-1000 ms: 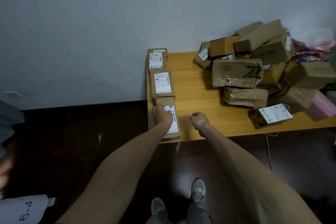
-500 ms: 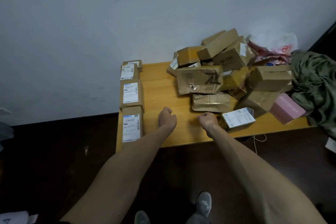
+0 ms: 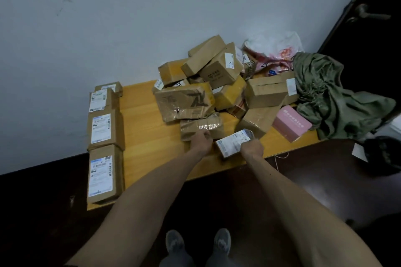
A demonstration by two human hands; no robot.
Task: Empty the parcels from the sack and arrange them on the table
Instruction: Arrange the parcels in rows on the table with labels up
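Change: both hands left the row [image 3: 102,128] at the table [image 3: 143,136] L edge & crossed to the pile [image 3: 217,67].
L hand [image 3: 200,140]: fingers curled on near edge of taped parcel [image 3: 202,128], gripping it.
R hand [image 3: 251,147]: curled round white-label parcel [image 3: 231,144], which lay on the table.
Where: sack [image 3: 332,97] lay slack at R end, beside pile.
Meaning: next pick prob. begun; 4 in row, most unsorted.

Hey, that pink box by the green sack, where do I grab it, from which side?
Probably the pink box by its near end, coming from the front of the table: that end is free, while a brown parcel crowds its left side and the green sack its right.
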